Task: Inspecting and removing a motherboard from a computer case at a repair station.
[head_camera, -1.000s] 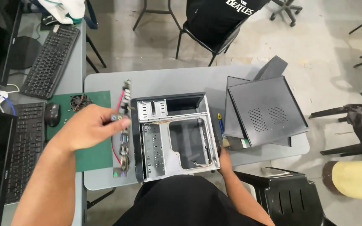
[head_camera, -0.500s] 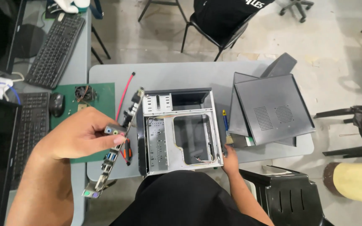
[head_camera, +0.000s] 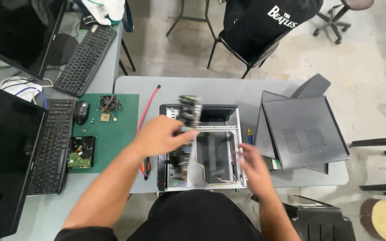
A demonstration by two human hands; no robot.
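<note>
- Hands first: the left hand [head_camera: 159,136] is clamped on a motherboard [head_camera: 185,127], held edge-up and tilted over the left part of the open case [head_camera: 202,147]; the board is blurred, so finer detail cannot be read.
- The right hand [head_camera: 252,163] is seen at the case's right wall, fingers spread and blurred; whether it grips the wall or merely rests there cannot be told.
- Handling, as a judgement: the board is likely light, stiff and thin, but fragile, with raised parts and solder points. It is best taken by its bare edges, never by the components, and kept level so that nothing snags on the case walls or the loose wires inside.
- The case looks like rigid sheet metal, probably with sharp rims, and is better steadied by its outer wall.
- Change from the earlier frames: the board was then held left of the case, above the green mat [head_camera: 121,134]; now it is carried over the case opening.
- The right hand, earlier at the case's near right corner, is now raised along the right wall.
- Farther off: a red cable [head_camera: 150,102] lies on the table [head_camera: 228,87], and dark case panels [head_camera: 302,129] are stacked to the right.
</note>
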